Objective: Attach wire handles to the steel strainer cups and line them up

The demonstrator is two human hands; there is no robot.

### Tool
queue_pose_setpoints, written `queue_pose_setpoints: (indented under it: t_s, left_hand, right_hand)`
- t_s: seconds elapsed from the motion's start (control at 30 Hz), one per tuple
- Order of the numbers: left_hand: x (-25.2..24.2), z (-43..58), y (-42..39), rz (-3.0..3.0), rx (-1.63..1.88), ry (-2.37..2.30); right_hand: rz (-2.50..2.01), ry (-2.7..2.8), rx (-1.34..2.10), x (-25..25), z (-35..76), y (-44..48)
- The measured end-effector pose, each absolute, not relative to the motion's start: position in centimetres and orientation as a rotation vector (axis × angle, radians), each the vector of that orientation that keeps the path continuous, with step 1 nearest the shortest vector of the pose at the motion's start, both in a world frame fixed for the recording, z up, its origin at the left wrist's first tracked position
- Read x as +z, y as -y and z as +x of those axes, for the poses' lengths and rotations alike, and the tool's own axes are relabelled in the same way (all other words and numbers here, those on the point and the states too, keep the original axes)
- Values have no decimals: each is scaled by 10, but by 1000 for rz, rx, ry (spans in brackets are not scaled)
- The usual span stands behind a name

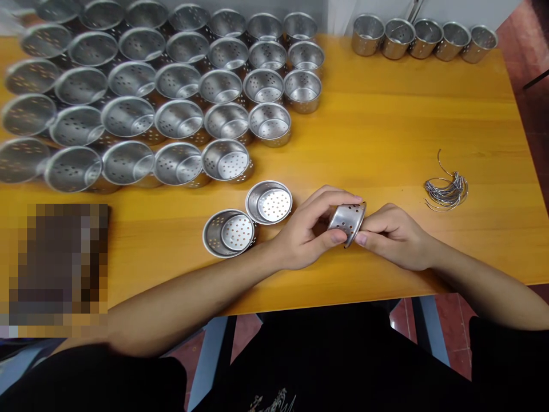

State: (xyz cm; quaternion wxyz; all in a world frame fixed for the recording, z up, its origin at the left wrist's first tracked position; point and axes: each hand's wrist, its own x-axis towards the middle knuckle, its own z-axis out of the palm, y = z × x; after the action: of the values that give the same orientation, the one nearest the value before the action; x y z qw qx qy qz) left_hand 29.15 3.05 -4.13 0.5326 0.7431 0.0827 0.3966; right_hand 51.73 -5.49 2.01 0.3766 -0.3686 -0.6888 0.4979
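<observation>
My left hand (311, 229) grips a small perforated metal cup (346, 222) between thumb and fingers, tilted on its side with the mouth facing right. At the cup's rim, my right hand (392, 236) is closed in a pinch; what lies between its fingertips is too small or hidden to make out. Just left of my left hand stand two more perforated cups, one (269, 202) slightly behind the other (229, 233). A small pile of thin, curved metal wires (448, 191) lies on the table beyond my right hand.
Rows of perforated cups (178, 117) fill the table's left and back. Several cups (424, 39) line the back right; thin metal pieces rise behind them. A blurred-out dark object (55, 263) lies front left. The wooden table's (386, 131) front edge runs close to my body.
</observation>
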Motion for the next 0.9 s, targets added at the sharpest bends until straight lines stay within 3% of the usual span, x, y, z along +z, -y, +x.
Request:
queue_pose_setpoints:
  t_s: [0.9]
  left_hand:
    - [-43,294,-32,1805,989,-126]
  right_hand:
    - [-955,1907,1451,28,527,51]
